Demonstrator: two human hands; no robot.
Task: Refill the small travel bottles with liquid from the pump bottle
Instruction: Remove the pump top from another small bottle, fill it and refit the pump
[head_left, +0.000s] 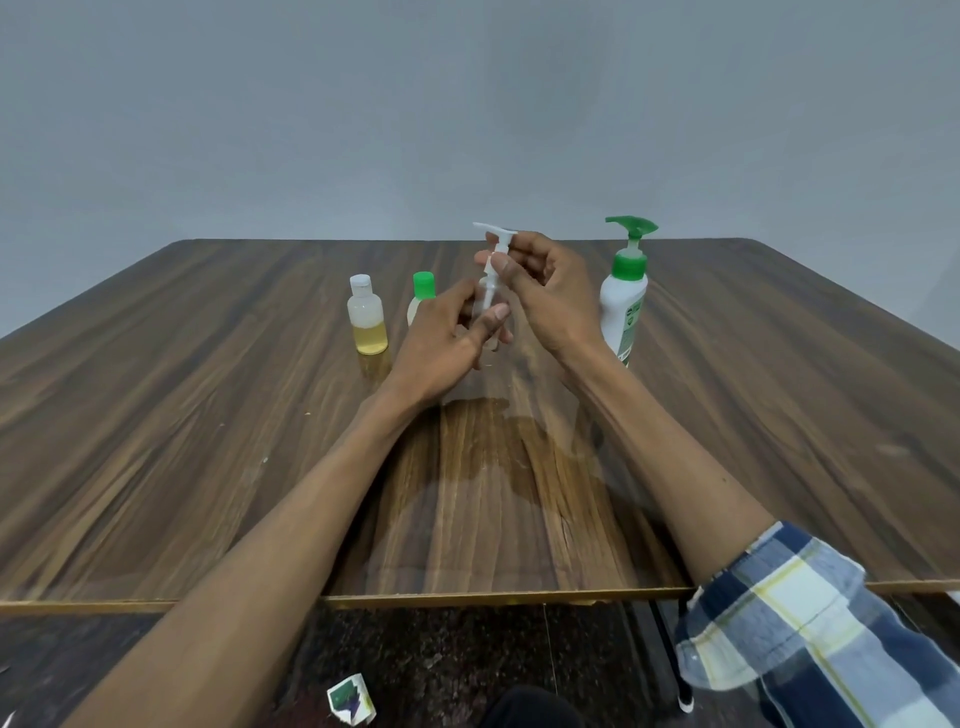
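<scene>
- Right hand (550, 291) pinches white pump head (493, 254) by its stem, lifted above the clear small bottle (488, 312).
- Left hand (447, 338) wraps that bottle, mid-surface (208, 415).
- Green-pump bottle (625, 301) upright just right of the hands.
- Yellow-liquid bottle (368, 322) and green-capped bottle (422, 296) stand left, near each other.

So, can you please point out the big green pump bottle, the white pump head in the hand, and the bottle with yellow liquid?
Green pump bottle (623, 306): head view, on its white body.
White pump head (493, 230): head view, on its spout.
Bottle with yellow liquid (368, 325): head view, on its middle.
</scene>
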